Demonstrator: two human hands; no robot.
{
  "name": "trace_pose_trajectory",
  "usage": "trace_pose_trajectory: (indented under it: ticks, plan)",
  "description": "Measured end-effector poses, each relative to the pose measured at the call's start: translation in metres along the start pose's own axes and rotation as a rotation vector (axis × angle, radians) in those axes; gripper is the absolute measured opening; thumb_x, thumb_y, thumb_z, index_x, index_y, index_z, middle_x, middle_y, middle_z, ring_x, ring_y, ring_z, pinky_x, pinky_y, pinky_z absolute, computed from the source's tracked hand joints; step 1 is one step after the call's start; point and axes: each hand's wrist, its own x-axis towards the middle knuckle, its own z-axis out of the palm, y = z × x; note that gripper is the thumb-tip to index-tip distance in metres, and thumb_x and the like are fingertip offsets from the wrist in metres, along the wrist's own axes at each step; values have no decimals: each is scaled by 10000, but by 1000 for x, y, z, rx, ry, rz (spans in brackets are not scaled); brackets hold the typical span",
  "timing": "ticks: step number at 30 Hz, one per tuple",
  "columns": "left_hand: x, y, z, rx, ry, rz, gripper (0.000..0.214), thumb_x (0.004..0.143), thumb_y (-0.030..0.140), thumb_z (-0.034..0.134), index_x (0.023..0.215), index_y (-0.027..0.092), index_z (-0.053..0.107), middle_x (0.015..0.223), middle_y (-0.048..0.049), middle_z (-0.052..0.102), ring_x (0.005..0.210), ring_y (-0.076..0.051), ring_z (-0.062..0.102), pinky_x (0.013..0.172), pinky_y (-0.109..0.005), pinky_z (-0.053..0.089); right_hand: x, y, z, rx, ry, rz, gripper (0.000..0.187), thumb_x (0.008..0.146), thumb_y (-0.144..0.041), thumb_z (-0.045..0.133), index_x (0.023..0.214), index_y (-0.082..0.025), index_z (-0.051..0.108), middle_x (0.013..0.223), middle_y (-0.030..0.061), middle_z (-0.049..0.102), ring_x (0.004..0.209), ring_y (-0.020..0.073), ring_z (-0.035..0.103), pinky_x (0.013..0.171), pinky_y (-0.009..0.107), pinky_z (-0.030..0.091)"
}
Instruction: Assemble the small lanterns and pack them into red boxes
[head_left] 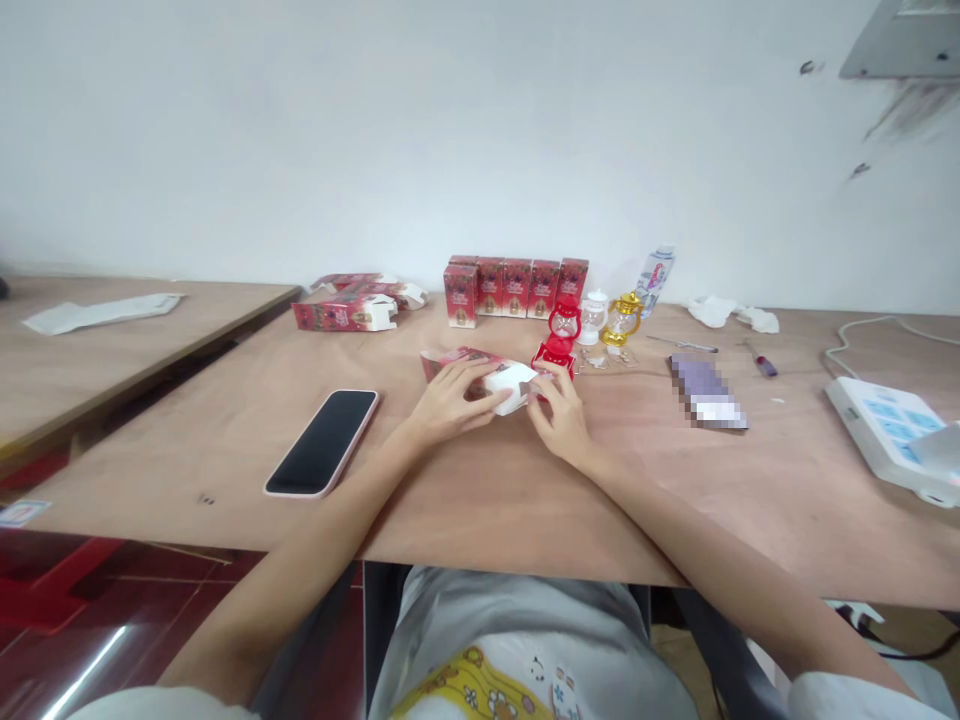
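Observation:
A small red cardboard box point(510, 380) lies on its side on the table, its white end flaps facing me. My left hand point(450, 402) grips it from the left, thumb along the near side and fingers over the top. At the flap end, my right hand point(559, 412) is closed with its fingertips on a white flap. Just behind that hand are two small red lanterns point(564, 318), one higher than the other in view. A white lantern point(594, 316) and a gold lantern point(622, 318) stand to their right.
Upright red boxes point(517, 288) stand in a row near the wall. Several flattened or open boxes point(341, 312) lie at left. A phone point(322, 443) is by my left forearm. On the right are a pixelated item point(707, 390), a screwdriver point(763, 364) and a white power strip point(892, 430).

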Motion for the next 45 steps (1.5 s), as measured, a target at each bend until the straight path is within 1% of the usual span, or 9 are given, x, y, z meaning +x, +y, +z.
trace_pose_trajectory:
  ticks: [6, 11, 15, 20, 24, 27, 31, 36, 45]
  plan:
    - [-1, 0, 0, -19, -58, -46, 265, 816, 311, 611, 1079, 277, 614, 1242, -126, 573, 1145, -246, 547, 893, -428, 494, -2, 5, 6, 161, -63, 54, 453, 830, -204, 485, 1273, -209, 389, 1230, 142, 517, 1110, 243, 544, 850, 412, 528]
    - [4, 9, 1, -13, -48, -109, 224, 802, 370, 610, 979, 232, 616, 1213, -128, 603, 1133, -255, 555, 931, -449, 450, -3, 1, 7, 274, -153, 81, 246, 862, -251, 490, 1105, -211, 481, 998, 80, 624, 859, 185, 630, 774, 354, 549]
    - [8, 15, 0, -5, -6, -148, 294, 795, 382, 613, 1046, 230, 591, 1134, -111, 648, 1060, -243, 595, 889, -413, 445, -3, -5, 8, 521, -103, 251, 184, 895, -307, 460, 1059, -224, 469, 951, 51, 628, 719, 153, 648, 712, 342, 567]
    - [12, 18, -3, 1, 73, -158, 361, 789, 327, 602, 1127, 207, 556, 1045, -107, 673, 958, -225, 631, 802, -368, 451, 0, -5, 9, 772, -66, 415, 223, 891, -436, 453, 957, -240, 539, 914, 25, 616, 734, 161, 638, 638, 327, 584]
    - [12, 19, -5, -14, 102, -184, 187, 780, 303, 597, 940, 207, 588, 1044, -103, 677, 931, -226, 636, 794, -380, 446, 3, -7, 6, 783, -5, 445, 251, 858, -470, 503, 922, -244, 590, 923, 26, 598, 814, 177, 623, 640, 324, 581]
    - [10, 19, -6, -33, 108, -213, 143, 774, 297, 601, 883, 206, 582, 1058, -104, 676, 935, -226, 632, 811, -392, 445, 5, -10, 4, 773, -34, 426, 265, 850, -490, 523, 938, -249, 591, 927, 28, 624, 820, 187, 634, 702, 356, 571]
    - [9, 20, -5, -48, 52, -235, 147, 775, 302, 600, 892, 213, 587, 1057, -96, 677, 948, -228, 631, 822, -398, 447, 5, -14, 5, 734, -88, 377, 282, 809, -509, 591, 918, -249, 578, 947, 26, 639, 904, 187, 634, 812, 357, 544]
    - [9, 23, -1, -113, 94, -135, 216, 768, 280, 618, 964, 205, 567, 1053, -113, 676, 985, -240, 628, 818, -395, 448, 3, -15, 9, 809, -149, 338, 258, 774, -448, 657, 859, -241, 528, 1056, 23, 620, 1015, 161, 612, 896, 337, 521]
    - [8, 25, 6, -146, 61, -124, 340, 799, 318, 612, 1095, 221, 477, 1059, -117, 678, 1008, -234, 634, 806, -403, 434, 3, -18, 11, 795, -116, 444, 361, 698, -478, 710, 868, -243, 495, 892, 3, 629, 803, 158, 651, 756, 329, 561]
